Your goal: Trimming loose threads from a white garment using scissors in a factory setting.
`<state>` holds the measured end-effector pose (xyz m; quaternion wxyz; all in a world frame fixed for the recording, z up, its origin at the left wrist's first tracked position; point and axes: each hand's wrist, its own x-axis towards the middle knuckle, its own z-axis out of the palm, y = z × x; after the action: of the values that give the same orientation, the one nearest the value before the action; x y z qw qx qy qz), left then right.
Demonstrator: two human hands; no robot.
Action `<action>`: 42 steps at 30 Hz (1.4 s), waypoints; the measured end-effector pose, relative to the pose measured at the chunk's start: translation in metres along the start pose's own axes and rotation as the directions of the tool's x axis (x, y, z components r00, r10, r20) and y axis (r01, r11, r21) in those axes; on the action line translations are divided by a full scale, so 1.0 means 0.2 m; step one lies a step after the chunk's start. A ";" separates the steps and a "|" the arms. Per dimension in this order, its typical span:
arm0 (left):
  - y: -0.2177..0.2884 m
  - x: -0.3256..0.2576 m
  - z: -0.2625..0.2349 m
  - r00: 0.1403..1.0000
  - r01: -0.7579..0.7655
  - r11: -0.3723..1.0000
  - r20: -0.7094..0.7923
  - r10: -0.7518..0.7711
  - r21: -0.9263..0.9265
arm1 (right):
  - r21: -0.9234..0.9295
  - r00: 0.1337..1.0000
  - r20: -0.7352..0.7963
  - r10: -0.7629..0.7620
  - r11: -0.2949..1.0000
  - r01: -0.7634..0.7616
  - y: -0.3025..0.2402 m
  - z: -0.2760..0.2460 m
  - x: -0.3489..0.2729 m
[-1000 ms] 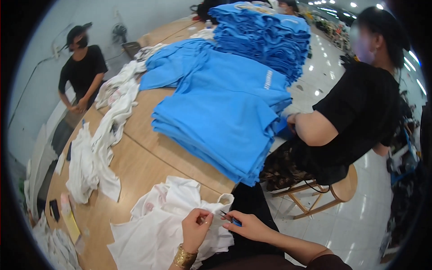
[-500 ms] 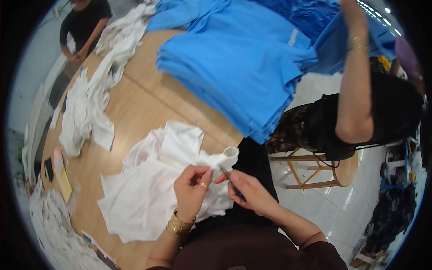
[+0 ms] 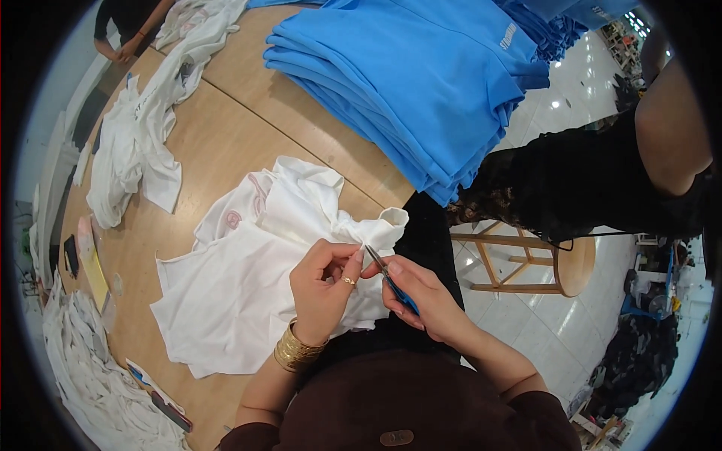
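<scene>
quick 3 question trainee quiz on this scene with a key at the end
1. Which hand holds the blue-handled metal cutting tool?
2. True or false: the round-seated wooden stool stands to the right of the white cloth garment.
3. What is on the wrist of the left hand? a) a black watch b) a wide gold-coloured bracelet c) a white glove

Key: 1. The right hand. 2. True. 3. b.

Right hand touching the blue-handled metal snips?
Touching. The head view shows the right hand closed around the handle of the blue-handled metal snips.
</scene>
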<state>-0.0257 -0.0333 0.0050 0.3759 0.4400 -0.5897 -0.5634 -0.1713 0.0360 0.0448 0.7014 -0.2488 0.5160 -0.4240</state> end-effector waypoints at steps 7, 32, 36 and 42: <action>-0.02 0.01 0.01 0.999 -0.003 0.999 0.043 0.002 0.034 | 0.119 0.999 0.011 0.052 0.991 -0.053 0.01 -0.01 0.00; -0.06 -0.03 0.03 0.981 -0.192 0.964 0.022 0.191 0.186 | 0.225 0.999 0.009 0.036 0.974 -0.037 0.10 -0.01 0.01; -0.05 -0.01 0.05 0.933 -0.360 0.882 0.097 0.347 0.303 | 0.106 0.995 -0.093 -0.023 0.994 0.033 0.13 0.01 -0.02; -0.04 -0.01 0.05 0.921 -0.390 0.870 0.117 0.372 0.304 | 0.022 0.984 -0.177 -0.037 0.999 0.042 0.13 0.03 -0.02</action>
<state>-0.0342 -0.0272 -0.0028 0.3866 0.3549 -0.7584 -0.3866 -0.1580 0.0523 0.0291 0.6476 -0.2117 0.5655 -0.4648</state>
